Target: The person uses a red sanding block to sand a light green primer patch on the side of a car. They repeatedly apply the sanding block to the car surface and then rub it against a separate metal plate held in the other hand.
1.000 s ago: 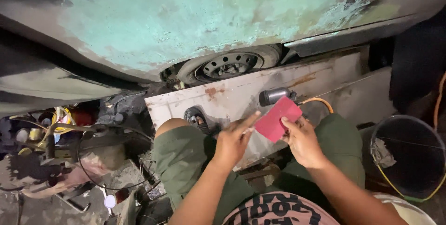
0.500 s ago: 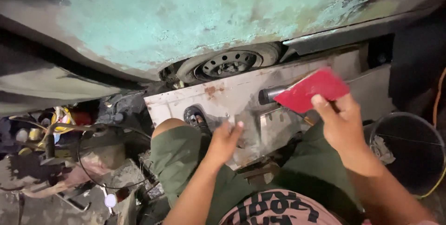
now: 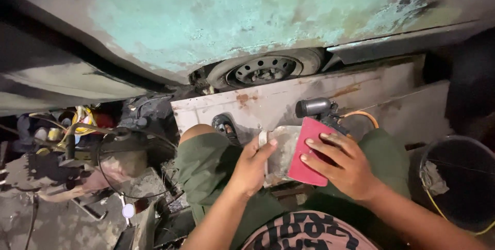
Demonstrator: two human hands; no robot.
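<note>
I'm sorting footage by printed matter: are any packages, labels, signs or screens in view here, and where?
No package, sign or screen shows plainly.
Shirt print: bottom centre, on the person's pink shirt, bold black lettering.
Red card: flat plain rectangle under the right hand, no label visible.
Grey slab: held by the left hand, a pale band on one finger beside it.
Yellow clutter: at left, too blurred to tell if packaging.

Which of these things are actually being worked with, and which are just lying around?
In hand: red flat card, under the right hand; grey smeared pad, held by the left hand.

Lying about: grey power tool, wheel, black bucket, tangled cables.
</note>
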